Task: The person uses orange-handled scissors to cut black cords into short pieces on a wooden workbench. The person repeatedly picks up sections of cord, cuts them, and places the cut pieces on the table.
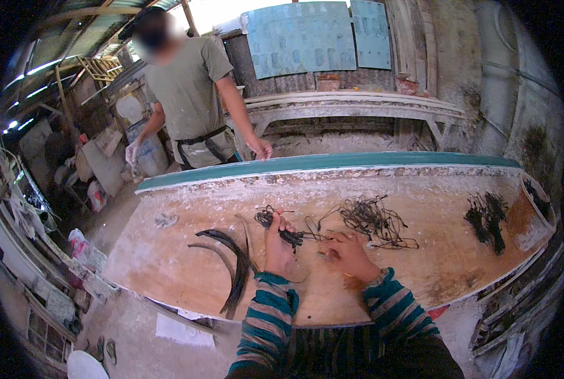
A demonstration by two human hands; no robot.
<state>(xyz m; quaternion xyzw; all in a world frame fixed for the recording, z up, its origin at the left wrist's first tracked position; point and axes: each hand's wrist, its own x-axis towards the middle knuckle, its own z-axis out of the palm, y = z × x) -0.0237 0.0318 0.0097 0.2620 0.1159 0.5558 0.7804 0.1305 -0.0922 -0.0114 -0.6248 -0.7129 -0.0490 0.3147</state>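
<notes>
My left hand [279,247] is closed around a small bundle of black cord [291,238], whose loops stick out on both sides of the fist. A strand runs from it toward my right hand [350,256], whose curled fingers pinch the cord low over the wooden table. Just beyond the right hand lies a loose tangle of black cord [372,218]. Left of my left hand, several long, curved black strips [238,275] lie on the table, tapering at their ends.
Tied black cord bundles [495,218] lie at the right, beside a tipped, dusty bucket [528,221]. A green-faced board [332,163] edges the table's far side. A co-worker [190,88] stands behind it, one hand at the board. A whitish bench [351,104] stands farther back.
</notes>
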